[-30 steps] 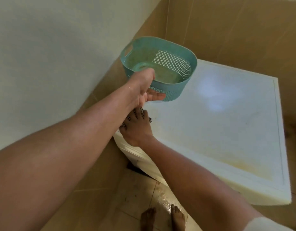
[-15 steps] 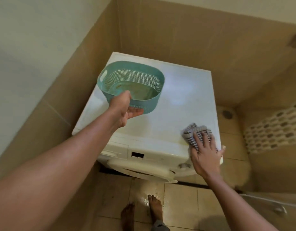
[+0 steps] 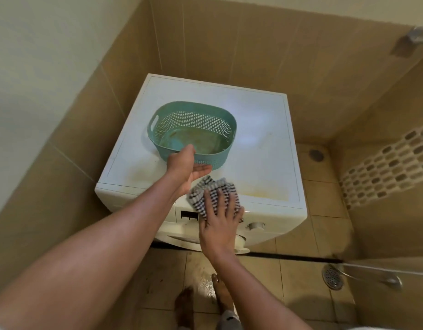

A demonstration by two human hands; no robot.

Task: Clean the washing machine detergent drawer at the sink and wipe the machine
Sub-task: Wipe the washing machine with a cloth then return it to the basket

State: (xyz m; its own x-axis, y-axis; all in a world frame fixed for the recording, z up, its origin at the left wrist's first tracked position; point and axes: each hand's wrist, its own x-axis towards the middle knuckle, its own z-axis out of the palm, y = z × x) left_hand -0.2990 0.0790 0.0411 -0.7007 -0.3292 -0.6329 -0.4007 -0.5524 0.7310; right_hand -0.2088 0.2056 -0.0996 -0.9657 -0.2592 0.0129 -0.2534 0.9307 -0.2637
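While the right hand [image 3: 218,225], fingers spread flat, is pressing the cloth [image 3: 205,189] on the machine [image 3: 260,129]'s front edge, the cloth is now lying mid-edge just below the left hand [image 3: 185,166], no longer at the right corner. That hand is gripping the basket [image 3: 194,104]'s near wall, thumb inside, farther right than before; its long axis is running left to right, mouth tilting toward the camera

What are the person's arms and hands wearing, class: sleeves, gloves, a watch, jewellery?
Nothing shows. The left hand and right hand are ungloved, and both forearms are bare to the frame's edge, with no sleeve, watch, bracelet or ring visible.
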